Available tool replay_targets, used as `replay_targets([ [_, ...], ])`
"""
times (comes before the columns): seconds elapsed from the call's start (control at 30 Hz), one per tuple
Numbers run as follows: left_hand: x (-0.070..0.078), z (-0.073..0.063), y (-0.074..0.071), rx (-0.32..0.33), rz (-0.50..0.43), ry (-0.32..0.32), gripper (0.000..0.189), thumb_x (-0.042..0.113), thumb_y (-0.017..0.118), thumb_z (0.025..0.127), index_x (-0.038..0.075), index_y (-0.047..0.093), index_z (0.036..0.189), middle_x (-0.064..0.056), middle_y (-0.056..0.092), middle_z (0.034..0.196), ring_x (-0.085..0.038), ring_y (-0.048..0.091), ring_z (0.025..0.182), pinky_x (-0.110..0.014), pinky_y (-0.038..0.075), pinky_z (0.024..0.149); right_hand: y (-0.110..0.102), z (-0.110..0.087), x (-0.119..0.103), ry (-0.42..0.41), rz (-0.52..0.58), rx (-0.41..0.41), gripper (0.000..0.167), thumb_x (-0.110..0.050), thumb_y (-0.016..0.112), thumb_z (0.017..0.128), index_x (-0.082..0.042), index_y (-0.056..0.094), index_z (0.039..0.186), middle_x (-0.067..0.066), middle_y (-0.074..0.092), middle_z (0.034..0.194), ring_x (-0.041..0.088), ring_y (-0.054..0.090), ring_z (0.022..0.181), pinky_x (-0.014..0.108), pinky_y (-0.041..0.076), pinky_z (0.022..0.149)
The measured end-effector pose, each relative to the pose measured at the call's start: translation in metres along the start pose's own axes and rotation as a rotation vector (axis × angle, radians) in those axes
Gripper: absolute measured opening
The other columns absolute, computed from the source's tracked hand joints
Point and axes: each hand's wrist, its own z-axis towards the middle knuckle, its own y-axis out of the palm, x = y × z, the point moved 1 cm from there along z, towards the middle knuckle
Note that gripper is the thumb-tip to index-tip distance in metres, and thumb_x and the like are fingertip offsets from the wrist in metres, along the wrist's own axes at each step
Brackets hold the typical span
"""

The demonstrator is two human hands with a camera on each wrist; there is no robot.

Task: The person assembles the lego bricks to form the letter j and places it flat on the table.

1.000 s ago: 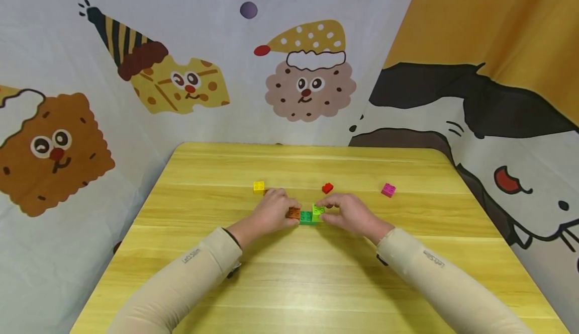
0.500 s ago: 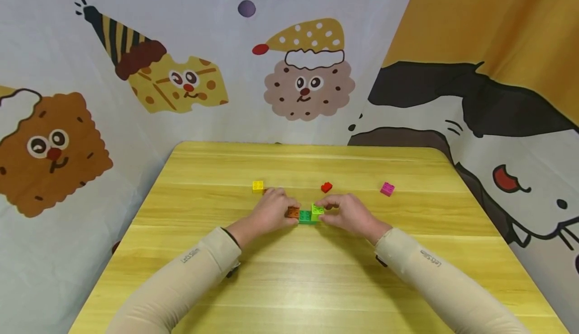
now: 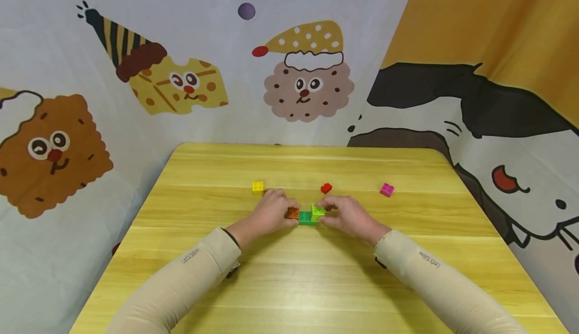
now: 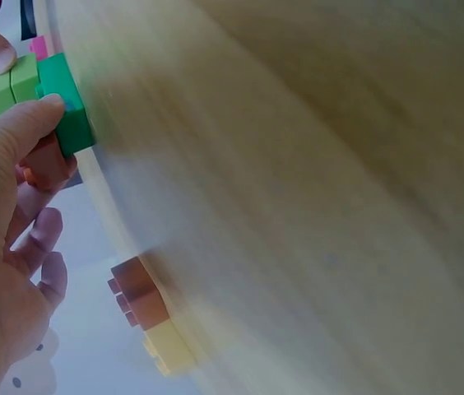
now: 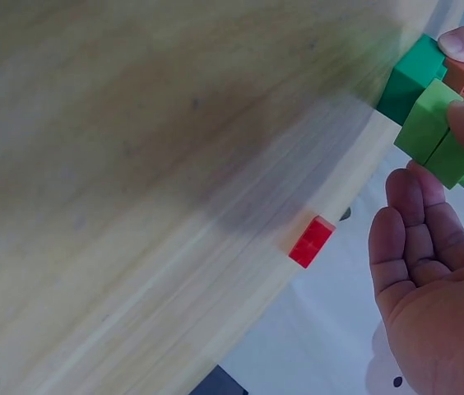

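A green toy building brick point(image 3: 305, 217) lies near the middle of the table. An orange-brown brick point(image 3: 293, 213) sits on its left end, and two stacked lime bricks point(image 3: 317, 213) stand on its right end. My left hand point(image 3: 271, 212) holds the left end, its thumb across the green brick's side in the left wrist view, fingers behind the orange-brown brick. With thumb and fingers my right hand point(image 3: 350, 217) pinches the lime stack. In the right wrist view its other fingers point(image 5: 405, 247) are loosely bent beside the bricks.
Behind the hands on the wooden table point(image 3: 289, 283) lie a yellow brick point(image 3: 258, 187), a red brick point(image 3: 326, 188) and a magenta brick point(image 3: 386, 189). A brown brick point(image 4: 139, 292) is beside the yellow one, mostly behind the left hand in the head view.
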Motion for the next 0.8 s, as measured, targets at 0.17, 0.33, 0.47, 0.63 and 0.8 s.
replay_targets([
  [0.17,-0.0002,0.0004,-0.0002,-0.016,0.030,-0.006,0.042,0.041,0.086,0.091,0.021,0.080,0.128,0.005,0.081,0.116,-0.021,0.062,0.103,-0.045,0.047,0.099,-0.0003,0.0001,-0.0012,-0.015,-0.004,0.000,0.029,-0.014,0.086,0.091,-0.015,0.076,0.117,0.002,0.080,0.116,0.022,0.075,0.106,0.040,0.063,0.094],
  [0.33,-0.0001,0.0003,-0.0010,-0.012,0.031,-0.002,0.042,0.042,0.086,0.091,0.021,0.080,0.128,0.005,0.081,0.116,-0.022,0.063,0.103,-0.045,0.047,0.098,-0.0005,0.0012,-0.0003,-0.014,-0.001,-0.010,0.029,-0.013,0.087,0.091,-0.016,0.076,0.117,0.002,0.080,0.116,0.025,0.075,0.106,0.042,0.063,0.093],
  [0.47,0.0001,0.0000,-0.0014,-0.003,0.018,0.001,0.042,0.040,0.087,0.091,0.019,0.081,0.127,0.004,0.081,0.115,-0.023,0.063,0.102,-0.046,0.047,0.098,-0.0009,0.0021,-0.0009,-0.019,0.000,-0.013,0.029,-0.013,0.087,0.090,-0.015,0.076,0.117,0.002,0.080,0.114,0.027,0.075,0.104,0.043,0.063,0.091],
  [0.63,-0.0003,-0.0001,-0.0008,-0.007,0.013,-0.001,0.042,0.040,0.087,0.091,0.019,0.080,0.127,0.003,0.081,0.115,-0.023,0.063,0.103,-0.045,0.047,0.097,-0.0019,0.0024,-0.0028,-0.025,-0.025,-0.015,0.030,-0.013,0.087,0.090,-0.016,0.075,0.118,0.002,0.080,0.115,0.025,0.074,0.104,0.042,0.063,0.090],
  [0.8,-0.0001,-0.0002,-0.0004,-0.009,0.009,0.005,0.042,0.039,0.087,0.091,0.018,0.080,0.127,0.002,0.081,0.115,-0.024,0.063,0.103,-0.046,0.047,0.097,-0.0018,0.0036,-0.0039,-0.033,-0.076,-0.026,0.033,-0.016,0.086,0.091,-0.018,0.072,0.121,0.000,0.079,0.115,0.021,0.073,0.104,0.040,0.063,0.091],
])
